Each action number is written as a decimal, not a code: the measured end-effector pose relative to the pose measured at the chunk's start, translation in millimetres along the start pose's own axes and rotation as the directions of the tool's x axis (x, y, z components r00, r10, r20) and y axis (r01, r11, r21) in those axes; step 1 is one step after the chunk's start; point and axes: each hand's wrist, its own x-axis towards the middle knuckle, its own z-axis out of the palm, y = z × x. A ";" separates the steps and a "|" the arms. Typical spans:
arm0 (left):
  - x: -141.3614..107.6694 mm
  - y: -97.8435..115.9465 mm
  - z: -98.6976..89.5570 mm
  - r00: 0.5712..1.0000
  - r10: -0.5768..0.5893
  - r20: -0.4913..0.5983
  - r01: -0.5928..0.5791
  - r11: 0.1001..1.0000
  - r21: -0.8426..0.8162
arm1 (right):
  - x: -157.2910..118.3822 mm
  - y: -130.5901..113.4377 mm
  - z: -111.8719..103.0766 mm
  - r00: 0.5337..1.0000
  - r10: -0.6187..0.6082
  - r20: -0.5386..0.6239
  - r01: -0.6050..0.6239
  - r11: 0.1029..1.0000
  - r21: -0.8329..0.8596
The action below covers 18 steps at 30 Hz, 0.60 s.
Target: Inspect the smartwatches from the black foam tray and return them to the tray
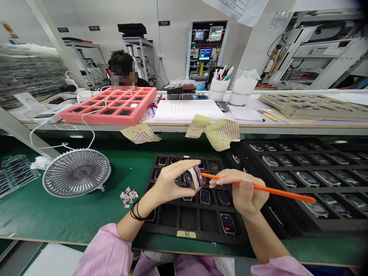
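Between the thumb and fingers of my left hand (168, 184) is a smartwatch case (191, 178), held on edge with its dark glass facing left. A purple part (199, 176) lies against its right side. My right hand (248, 189) grips a thin orange stick (276, 191) like a pen, and its pointed tip meets or nearly meets the purple part. Below both hands lies a black foam tray (198, 232) with watch cases in many of its pockets. One watch (228, 223) in the near right pocket shows a small red patch.
A grey fan (77, 172) and a heap of small pinkish pieces (128, 196) lie to the left. More black trays (287, 161) of watches stand at right. The shelf ahead bears a pink foam tray (129, 119), papers (186, 110) and a pen cup (219, 90). A person (123, 69) sits beyond.
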 end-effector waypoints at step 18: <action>-1.3 -1.1 2.6 1.000 0.020 0.003 -0.020 1.000 0.019 | -1.4 -4.2 4.3 0.999 -0.004 0.049 0.003 0.999 0.040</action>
